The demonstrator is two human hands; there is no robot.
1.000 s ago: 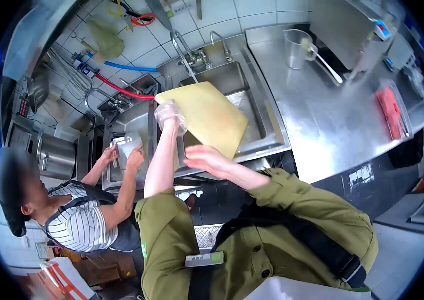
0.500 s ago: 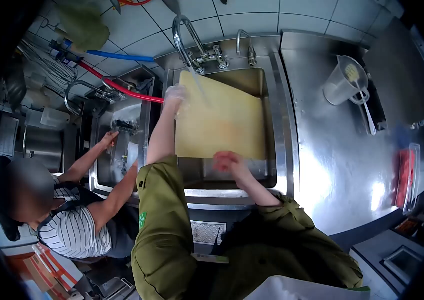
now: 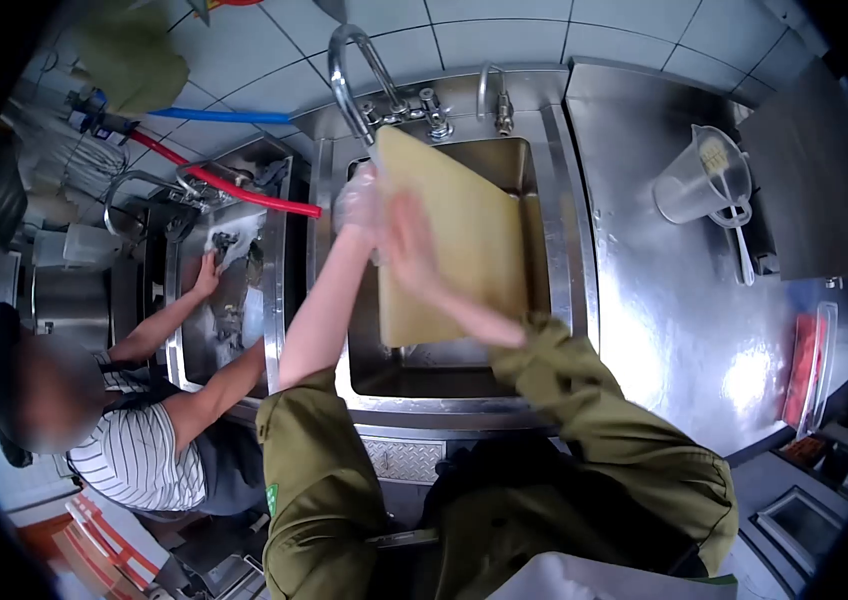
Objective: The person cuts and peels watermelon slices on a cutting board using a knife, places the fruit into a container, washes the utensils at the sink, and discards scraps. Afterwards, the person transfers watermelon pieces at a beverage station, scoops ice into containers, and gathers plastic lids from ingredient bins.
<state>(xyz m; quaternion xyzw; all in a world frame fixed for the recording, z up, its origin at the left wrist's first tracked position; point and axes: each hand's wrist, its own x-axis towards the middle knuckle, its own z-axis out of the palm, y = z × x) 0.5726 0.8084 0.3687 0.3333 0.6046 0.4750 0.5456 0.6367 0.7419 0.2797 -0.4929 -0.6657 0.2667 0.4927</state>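
A large yellowish cutting board [image 3: 464,240] stands tilted in the metal sink [image 3: 424,383], below the curved faucet [image 3: 336,80]. My left hand [image 3: 358,203], in a clear plastic glove, grips the board by its left edge. Against the board's face, near that same edge, lies my right hand [image 3: 411,240]. Its fingers look stretched out and flat, though motion blurs them, and nothing shows in it. Whether the faucet's water reaches the board is hard to make out.
On the left a co-worker in a striped shirt [image 3: 139,465] reaches into a second sink [image 3: 229,310]. A red hose [image 3: 244,192] ends between the sinks. The steel counter [image 3: 644,300] on the right holds a clear measuring jug [image 3: 689,185] and a container with red contents [image 3: 806,365].
My right hand has moved from the board's lower edge up and left onto its face. The board has turned and tilted more steeply. The co-worker's far hand has shifted slightly.
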